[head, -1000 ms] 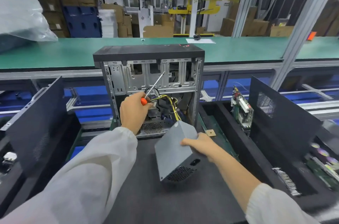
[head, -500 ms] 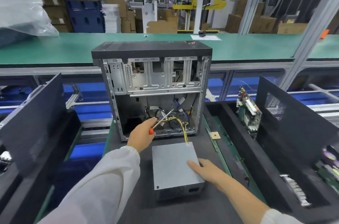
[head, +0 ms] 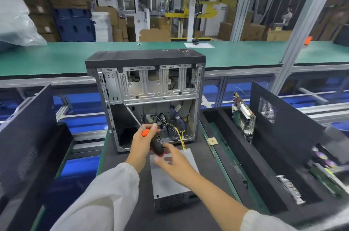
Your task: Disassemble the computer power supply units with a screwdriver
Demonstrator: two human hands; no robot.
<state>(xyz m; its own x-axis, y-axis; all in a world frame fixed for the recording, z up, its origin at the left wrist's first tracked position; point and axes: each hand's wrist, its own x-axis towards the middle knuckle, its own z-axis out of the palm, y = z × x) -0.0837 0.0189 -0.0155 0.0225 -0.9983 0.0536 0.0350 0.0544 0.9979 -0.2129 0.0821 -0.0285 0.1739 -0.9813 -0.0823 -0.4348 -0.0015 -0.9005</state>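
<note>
- Centrally, an open computer case [head: 145, 96] stands upright on a dark mat [head: 205, 157], its bare metal interior facing the viewer.
- Just in front of it, a grey power supply unit [head: 168, 183] lies flat on the mat, yellow cables [head: 179, 136] running from it into the case.
- The left hand [head: 140, 145] grips a screwdriver [head: 151, 142] by its orange-and-black handle, fingers curled round it, the shaft angled up and left into the case.
- The right hand [head: 174, 164] hovers over the unit's far end with fingers spread and relaxed, blurred, just beside the handle's butt.
- A circuit board [head: 242, 115] stands in a black tray [head: 264, 183] on the right.
</note>
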